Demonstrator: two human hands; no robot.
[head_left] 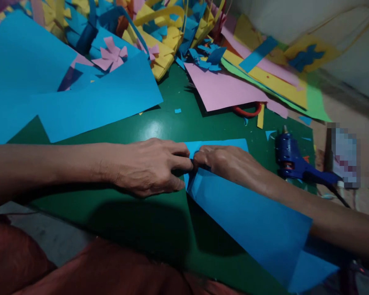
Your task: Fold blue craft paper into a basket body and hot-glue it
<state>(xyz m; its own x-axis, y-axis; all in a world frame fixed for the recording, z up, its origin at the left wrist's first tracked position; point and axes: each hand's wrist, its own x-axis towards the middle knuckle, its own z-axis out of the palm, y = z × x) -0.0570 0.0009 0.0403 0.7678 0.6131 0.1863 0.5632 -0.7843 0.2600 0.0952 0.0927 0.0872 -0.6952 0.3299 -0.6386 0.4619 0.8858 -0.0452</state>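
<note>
Rests the left hand (150, 168) palm down over the glossy dark-green tabletop (153, 127), with half-bent, slightly spread fingers reaching to the left edge of a long, folded bright-blue paper sheet (246, 205). Curls the right hand (224, 157) inward, nearly like a fist, against the same sheet, just beside the left fingertips. Cannot tell, for either hand, between a pinch on the paper and mere pressing. Has the folded sheet in front of the body, with the back part flat beneath the right hand and the near flap slanting toward the lower right.

To the right, near the table edge, a dark-blue plastic glue gun (287, 151). Beyond the hands, a pink paper sheet (221, 88) partly over a red ring-shaped handle (247, 114). Farther left, a broad bright-blue paper panel (101, 100), with a pink paper flower (110, 54) just behind.
</note>
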